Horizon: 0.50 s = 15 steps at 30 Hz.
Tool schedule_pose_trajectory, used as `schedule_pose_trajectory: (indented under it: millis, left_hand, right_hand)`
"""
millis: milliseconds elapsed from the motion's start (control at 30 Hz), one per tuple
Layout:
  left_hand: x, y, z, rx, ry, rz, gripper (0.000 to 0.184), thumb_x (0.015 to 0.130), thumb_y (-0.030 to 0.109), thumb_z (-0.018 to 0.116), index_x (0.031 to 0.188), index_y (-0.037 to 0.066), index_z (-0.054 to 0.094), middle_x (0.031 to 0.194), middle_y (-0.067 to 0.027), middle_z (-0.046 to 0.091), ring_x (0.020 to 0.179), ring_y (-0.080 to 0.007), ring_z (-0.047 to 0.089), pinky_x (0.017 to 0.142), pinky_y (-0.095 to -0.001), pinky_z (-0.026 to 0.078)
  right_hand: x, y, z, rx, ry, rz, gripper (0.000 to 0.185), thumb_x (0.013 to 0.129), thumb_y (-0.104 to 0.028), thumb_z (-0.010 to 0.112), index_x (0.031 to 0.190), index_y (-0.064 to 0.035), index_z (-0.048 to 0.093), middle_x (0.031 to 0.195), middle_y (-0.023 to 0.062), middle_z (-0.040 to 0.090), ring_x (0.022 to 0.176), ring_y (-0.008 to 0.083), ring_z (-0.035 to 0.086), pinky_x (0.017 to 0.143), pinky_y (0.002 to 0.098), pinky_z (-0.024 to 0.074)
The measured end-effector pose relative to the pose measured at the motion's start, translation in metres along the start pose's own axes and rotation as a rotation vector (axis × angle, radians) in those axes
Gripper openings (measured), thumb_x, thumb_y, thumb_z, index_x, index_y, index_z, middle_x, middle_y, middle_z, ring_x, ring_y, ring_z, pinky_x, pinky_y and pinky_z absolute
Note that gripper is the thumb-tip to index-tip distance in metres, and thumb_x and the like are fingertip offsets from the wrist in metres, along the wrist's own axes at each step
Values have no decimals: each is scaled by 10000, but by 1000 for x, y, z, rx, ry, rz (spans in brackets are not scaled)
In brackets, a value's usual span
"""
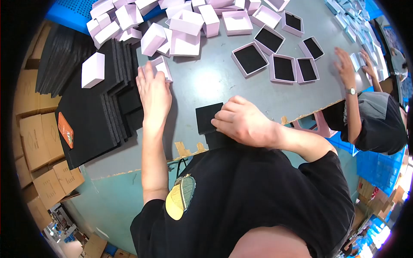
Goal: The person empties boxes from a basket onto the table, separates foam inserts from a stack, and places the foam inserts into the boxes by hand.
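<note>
My left hand (155, 94) is at a small pale lilac box (164, 68), open side up, its fingers closed over the box's near left wall. Part of that box is hidden under the fingers. Near the table's front edge, my right hand (245, 122) pinches a black foam pad (206, 118) between thumb and fingers. Another dark piece (215, 139) shows just below the pad, partly covered by the hand. To the right of centre lie several pale boxes with black foam inside, among them one box (250, 60) nearest the middle.
Stacked black foam sheets (86, 116) cover the table's left end, with a pale box (93, 71) and an orange card (66, 130) on top. Pale boxes (187, 23) are heaped at the back. At right, a co-worker's hands (345, 69) are near light-blue boxes (356, 60).
</note>
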State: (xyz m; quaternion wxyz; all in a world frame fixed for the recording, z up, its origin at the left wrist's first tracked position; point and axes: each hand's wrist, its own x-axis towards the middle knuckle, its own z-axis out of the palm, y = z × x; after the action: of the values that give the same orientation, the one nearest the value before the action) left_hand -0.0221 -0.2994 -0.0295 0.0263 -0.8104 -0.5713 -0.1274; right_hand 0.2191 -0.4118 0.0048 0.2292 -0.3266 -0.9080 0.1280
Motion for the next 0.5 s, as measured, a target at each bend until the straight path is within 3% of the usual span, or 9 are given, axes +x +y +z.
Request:
schedule_pose_trajectory:
  millis: [67,167,267,300,333,400,433,500]
  left_hand:
    - [-7,6,-7,-125,-54,1,173,772,51,735,897,-16,635,1435,-286,454,1334,-480,424,1123,-512,350]
    - [-8,13,-20,-406,-73,100,245,724,66,795,871,3,610,1412,-240,493,1297,-447,464,1099,-482,382]
    - [-8,31,6,-685,-30,72,670,575,100,910,1166,64,598,1385,-156,515,1295,-346,492,1017,-430,460]
    - [-7,39,14,-707,36,134,930,540,111,929,1364,101,496,1389,-122,519,1285,-301,511,997,-403,484]
    - [-7,48,20,-878,-55,42,1054,523,99,916,1448,92,411,1366,-141,507,1244,-321,518,1039,-408,457]
    - [-6,61,32,-1007,-34,31,1226,510,104,936,1544,123,276,1364,-146,511,1212,-297,539,1009,-382,474]
    - [-5,62,40,-984,0,71,1315,504,107,946,1578,149,187,1356,-156,516,1182,-290,552,1006,-385,475]
    - [-1,68,37,-1055,-75,12,1327,500,104,946,1580,152,177,1350,-154,521,1176,-284,552,1006,-386,474]
  right_hand:
    - [-4,8,-14,8,12,50,248,777,-137,734,1011,-77,680,972,34,657,916,212,610,832,361,450]
    - [-4,30,-26,90,343,257,152,804,-54,739,955,-40,727,919,58,708,844,235,660,766,366,512]
    - [3,54,-19,404,638,435,172,791,-34,758,958,-72,750,889,71,728,846,252,677,751,350,535]
    - [5,62,-13,376,635,325,208,782,-11,749,983,-64,756,926,75,734,888,244,682,769,343,545]
    - [9,66,-7,258,605,215,194,783,-43,752,975,-65,750,949,77,725,900,230,673,773,352,532]
    - [14,71,-2,-23,448,-19,233,736,-83,757,967,-58,741,961,78,708,915,212,659,779,360,514]
    - [15,74,0,-119,338,-77,204,717,-152,711,897,-56,713,877,50,665,872,198,628,826,364,480]
    - [10,81,-2,-245,159,-67,158,720,-169,674,829,-57,694,816,37,628,838,201,606,859,365,463]
